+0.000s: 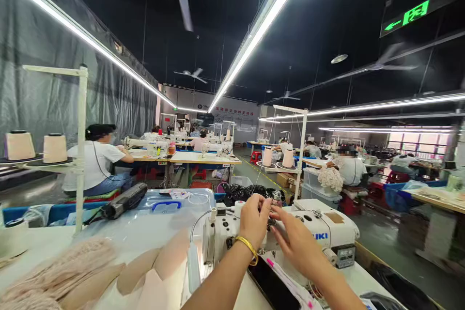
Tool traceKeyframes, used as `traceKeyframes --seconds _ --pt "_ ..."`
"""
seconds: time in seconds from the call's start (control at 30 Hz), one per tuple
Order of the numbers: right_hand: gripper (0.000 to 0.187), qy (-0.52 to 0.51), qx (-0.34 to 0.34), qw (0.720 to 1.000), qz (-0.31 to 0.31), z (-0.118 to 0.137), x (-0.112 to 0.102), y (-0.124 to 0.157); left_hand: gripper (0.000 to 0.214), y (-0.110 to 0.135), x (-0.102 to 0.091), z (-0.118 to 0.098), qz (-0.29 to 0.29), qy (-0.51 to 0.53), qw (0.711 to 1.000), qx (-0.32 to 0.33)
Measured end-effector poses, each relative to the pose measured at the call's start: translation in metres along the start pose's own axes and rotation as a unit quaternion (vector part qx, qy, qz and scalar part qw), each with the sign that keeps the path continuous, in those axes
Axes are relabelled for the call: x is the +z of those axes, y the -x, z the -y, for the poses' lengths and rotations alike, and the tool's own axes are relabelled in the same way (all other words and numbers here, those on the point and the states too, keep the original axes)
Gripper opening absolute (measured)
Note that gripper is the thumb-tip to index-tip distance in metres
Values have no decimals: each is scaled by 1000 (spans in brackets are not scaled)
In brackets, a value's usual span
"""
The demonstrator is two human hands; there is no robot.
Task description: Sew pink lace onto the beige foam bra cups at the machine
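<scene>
Both my hands meet over the top of a white JUKI sewing machine (327, 232). My left hand (254, 220), a gold bangle on its wrist, has its fingers curled in a pinch beside a small knob (271, 222) on the machine's top. From the right, my right hand (296, 240) reaches the same spot with its fingertips drawn together. Whatever the fingers hold is too fine to make out. A small bottle-like part (276, 197) stands just behind my fingers.
Beige cut pieces (145, 266) and fluffy pink fabric (54, 271) lie at the left. A dark phone (272, 286) lies under my wrists. Two thread cones (278, 158) sit on a white stand (300, 155). A clear lidded box (174, 201) stands behind. Seated workers (98, 160) fill the other tables.
</scene>
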State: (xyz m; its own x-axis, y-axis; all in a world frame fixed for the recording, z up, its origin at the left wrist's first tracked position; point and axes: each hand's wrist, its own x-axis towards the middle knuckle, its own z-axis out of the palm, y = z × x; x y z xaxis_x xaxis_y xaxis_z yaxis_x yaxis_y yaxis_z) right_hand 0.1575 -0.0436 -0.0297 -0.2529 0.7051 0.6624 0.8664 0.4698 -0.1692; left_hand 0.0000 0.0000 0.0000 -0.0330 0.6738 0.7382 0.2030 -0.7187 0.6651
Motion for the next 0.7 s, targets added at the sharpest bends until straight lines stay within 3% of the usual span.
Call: traceKeyframes --seconds 0.1,0.23,0.33,0.43,0.57,0.7 --pt "44 28 22 999 8 -6 -11 -19 34 3 0 0 3 17 1000 4" --pt "10 53 9 996 73 10 -13 -35 39 12 -4 1 -60 40 997 -5" --pt "13 46 -5 989 141 27 -6 -48 45 16 -7 3 -128 49 990 -26" --pt "24 39 -7 981 192 29 0 -72 50 16 -7 5 -159 59 985 -43" --pt "23 50 30 981 185 6 -9 -99 54 12 -7 1 -149 63 986 -47" --pt "19 53 46 983 168 -15 -34 -78 53 12 -7 -3 -130 56 989 -39"
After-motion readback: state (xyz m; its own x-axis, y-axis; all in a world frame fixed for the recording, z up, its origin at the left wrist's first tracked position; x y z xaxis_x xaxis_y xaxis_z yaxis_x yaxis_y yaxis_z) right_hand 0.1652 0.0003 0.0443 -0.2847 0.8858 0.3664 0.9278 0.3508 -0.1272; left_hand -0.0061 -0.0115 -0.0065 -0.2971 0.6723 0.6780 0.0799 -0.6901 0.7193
